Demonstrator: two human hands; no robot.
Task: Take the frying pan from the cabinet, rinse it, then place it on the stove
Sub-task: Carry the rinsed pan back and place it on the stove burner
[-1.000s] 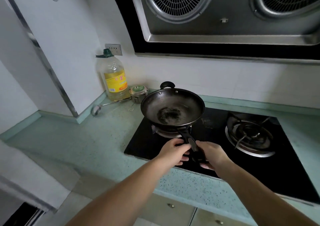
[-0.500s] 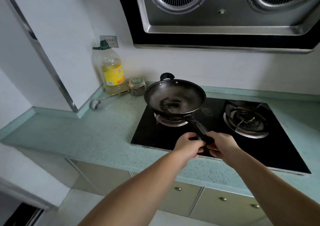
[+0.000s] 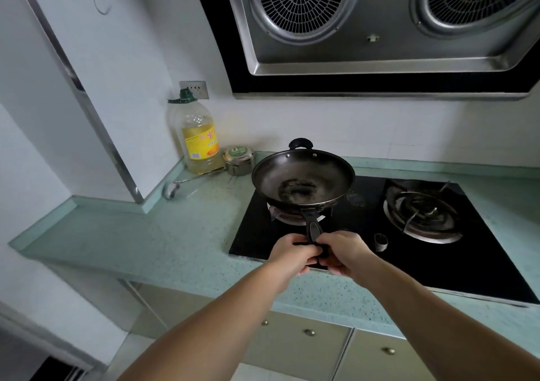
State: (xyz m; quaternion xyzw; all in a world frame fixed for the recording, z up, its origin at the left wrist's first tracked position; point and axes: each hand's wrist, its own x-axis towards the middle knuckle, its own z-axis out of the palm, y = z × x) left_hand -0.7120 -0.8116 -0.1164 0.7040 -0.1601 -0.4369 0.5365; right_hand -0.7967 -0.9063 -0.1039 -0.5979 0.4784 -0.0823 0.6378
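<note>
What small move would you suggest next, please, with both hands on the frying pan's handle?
Probably let go of the handle, one hand at a time. The frying pan appears to sit on the left burner, roughly centred, while the left hand and right hand both grip its handle; whether it rests fully I cannot tell.

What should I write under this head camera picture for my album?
Left hand and right hand hold the frying pan by its handle at the stove.
</note>
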